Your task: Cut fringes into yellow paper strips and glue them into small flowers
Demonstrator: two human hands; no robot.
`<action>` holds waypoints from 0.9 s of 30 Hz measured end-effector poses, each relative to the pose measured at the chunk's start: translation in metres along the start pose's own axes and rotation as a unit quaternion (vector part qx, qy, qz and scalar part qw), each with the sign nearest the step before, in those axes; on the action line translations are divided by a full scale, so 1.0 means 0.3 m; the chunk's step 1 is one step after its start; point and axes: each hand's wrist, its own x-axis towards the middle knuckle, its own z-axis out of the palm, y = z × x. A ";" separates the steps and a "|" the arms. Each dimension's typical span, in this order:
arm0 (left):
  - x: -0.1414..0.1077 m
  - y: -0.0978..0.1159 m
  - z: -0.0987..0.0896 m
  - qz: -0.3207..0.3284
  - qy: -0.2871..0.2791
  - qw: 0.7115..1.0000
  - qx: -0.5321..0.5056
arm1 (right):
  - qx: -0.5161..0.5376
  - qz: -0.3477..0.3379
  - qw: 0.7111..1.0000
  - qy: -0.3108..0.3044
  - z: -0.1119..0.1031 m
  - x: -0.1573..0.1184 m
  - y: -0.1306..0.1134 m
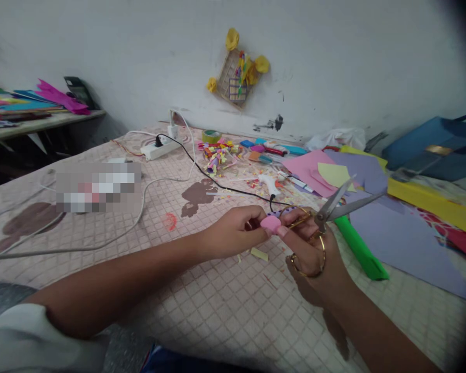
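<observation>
A small pink rounded paper piece [271, 224] is pinched between the fingertips of both hands above the table. My left hand [238, 230] grips its left side, fingers closed. My right hand [310, 243] holds its right edge with thumb and finger. Scissors [328, 213] with gold-coloured handles hang on the same right hand, their blades spread and pointing to the upper right. On the cloth below lies a small pale yellow strip [259, 254]. Just behind the hands is a white glue gun [269, 185] with a black cord.
Purple sheets [404, 243], pink paper [310, 168] and a green roll [363, 248] lie right. Scraps [217, 155] and green tape [212, 135] are at the back. Cables run left from a power strip [159, 149]. A blue bag [435, 147] stands back right.
</observation>
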 end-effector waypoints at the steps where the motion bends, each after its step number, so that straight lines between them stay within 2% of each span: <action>1: 0.000 -0.002 0.000 0.000 0.003 1.000 -0.003 | 0.009 0.005 1.000 0.001 0.000 -0.001 0.007; 7: 0.000 0.000 -0.003 -0.006 0.003 1.000 -0.006 | 0.048 0.026 0.999 -0.005 0.003 -0.004 0.018; 16: 0.001 -0.018 0.010 0.000 -0.072 0.997 0.009 | 0.032 0.004 0.999 -0.029 -0.001 0.011 0.010; 23: 0.001 0.009 -0.003 -0.026 -0.033 0.998 -0.040 | 0.031 0.008 0.999 -0.043 -0.007 0.001 0.025; 27: 0.000 0.015 -0.002 -0.035 -0.030 0.998 -0.030 | 0.022 0.005 0.999 -0.036 -0.005 -0.002 0.029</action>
